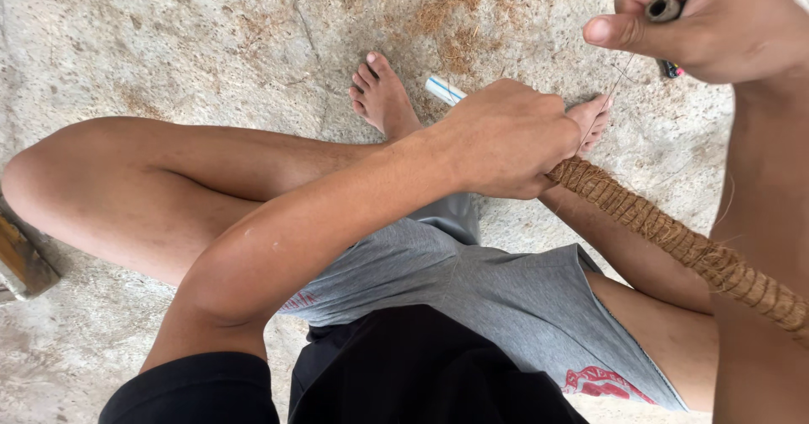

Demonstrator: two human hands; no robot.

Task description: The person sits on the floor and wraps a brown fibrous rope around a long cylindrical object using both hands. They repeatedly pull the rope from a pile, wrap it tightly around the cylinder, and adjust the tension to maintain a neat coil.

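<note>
The coir-wrapped rope [674, 238] runs diagonally from the lower right up to the left hand [506, 137], whose fingers are closed tight around its end, above the person's lap. A thin thread [608, 104] rises from that end to the right hand [716, 24], fingers pinched around a small dark tool [663, 8]. A white tube [444, 90] lies on the concrete floor [168, 36], beside the bare feet.

We observe even, diffuse daylight with soft, faint shadows, no glare, sharp focus throughout, and slight wide-angle stretching at the edges.
</note>
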